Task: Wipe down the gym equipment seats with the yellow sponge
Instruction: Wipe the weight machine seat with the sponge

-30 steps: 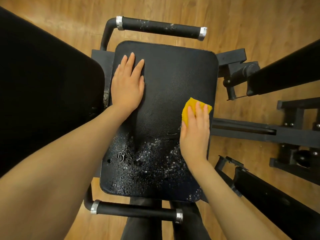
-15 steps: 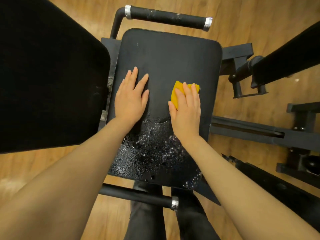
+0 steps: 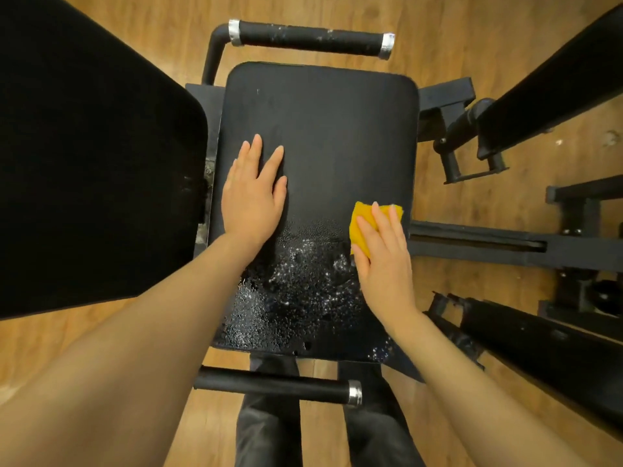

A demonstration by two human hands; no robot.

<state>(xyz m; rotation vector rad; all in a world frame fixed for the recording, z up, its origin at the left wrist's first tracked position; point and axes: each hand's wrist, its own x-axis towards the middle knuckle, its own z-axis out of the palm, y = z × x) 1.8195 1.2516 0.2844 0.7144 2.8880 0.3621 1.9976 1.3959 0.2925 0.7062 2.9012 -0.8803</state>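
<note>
Standing over the seat point(image 3: 320, 136), you are looking down past your dark trousers point(image 3: 269, 429) and the near handle bar point(image 3: 276, 385). Just behind the heel of your right hand point(image 3: 384, 261) and spreading toward your left wrist, beaded suds are sitting on the seat's near half, so that part is not yet wiped dry.

Your right hand is pressing the yellow sponge point(image 3: 359, 227) flat against the seat close to its right edge; its fingers point(image 3: 379, 217) are lying straight and close together over the sponge, which is showing ahead of the fingertips and beside the thumb. Your left hand point(image 3: 253, 197) is resting flat on the seat's left side, fingers straight and slightly spread, holding nothing.

You are in the middle of the wiping step, I judge. The next move is probably calling for drawing the sponge back through the suds behind your fingers, keeping even pressure.

Beyond your fingertips the seat's far half is looking matte, and past it the far handle bar point(image 3: 310, 38) is crossing above the wooden floor point(image 3: 438, 25).
</note>
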